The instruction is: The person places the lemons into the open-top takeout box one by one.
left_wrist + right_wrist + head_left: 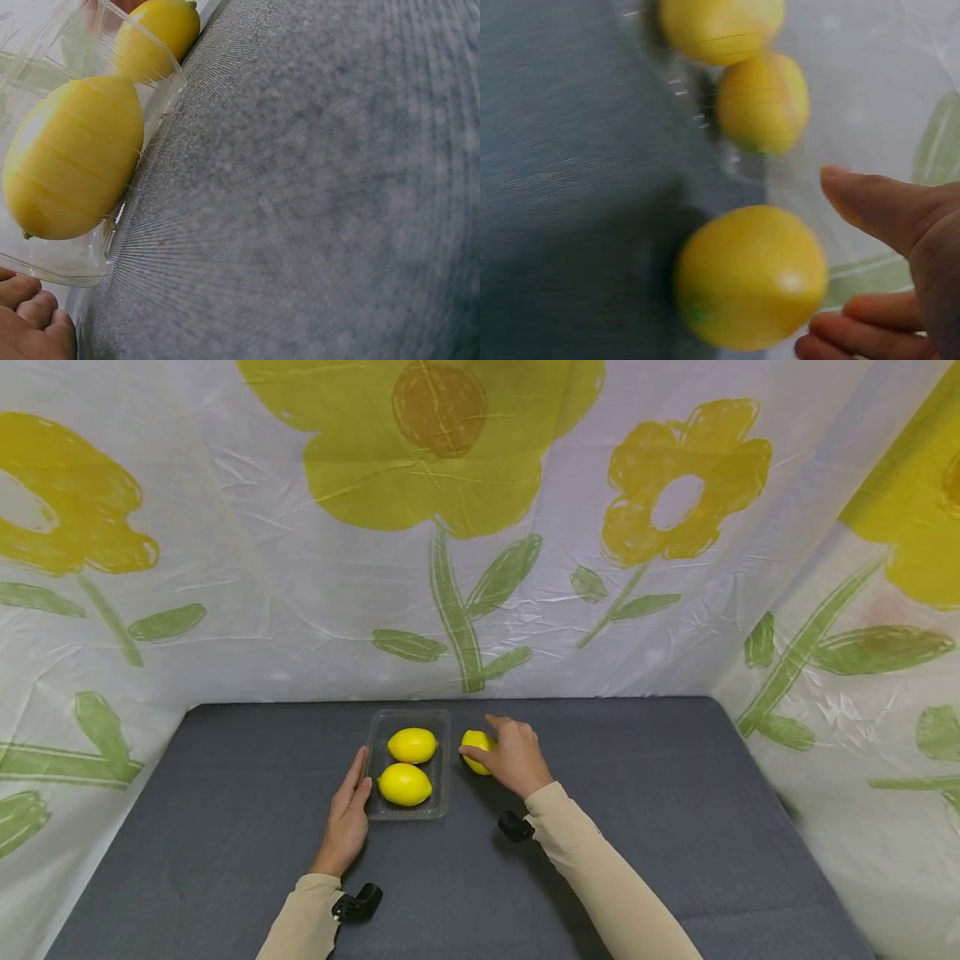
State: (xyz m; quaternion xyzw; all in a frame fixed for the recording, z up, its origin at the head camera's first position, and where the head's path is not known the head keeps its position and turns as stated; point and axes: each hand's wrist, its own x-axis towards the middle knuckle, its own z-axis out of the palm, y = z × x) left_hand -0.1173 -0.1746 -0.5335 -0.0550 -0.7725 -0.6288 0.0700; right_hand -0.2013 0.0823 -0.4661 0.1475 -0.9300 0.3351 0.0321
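Backdrop [300, 577]: white sheeting printed with yellow flowers and green stems, across the upper frame and down both edges. Table [697, 827]: covered in dark grey cloth, filling the lower half. Tray [408, 817]: one, clear plastic, just left of the frame's centre line, below the middle. Lemons in tray: two, yellow, one above the other, the upper lemon [412, 745] and the lower lemon [405, 785]. Loose lemon [477, 740]: one, on the table just right of the tray. My left hand [347, 820]: fingers extended, laid against the tray's left side, grasping nothing. My right hand [517, 757]: thumb and fingers spread about the loose lemon, not closed on it. Sleeves [615, 881]: two, beige, entering from the bottom edge. Wrist devices [360, 903]: two, black, one at each of my wrists.
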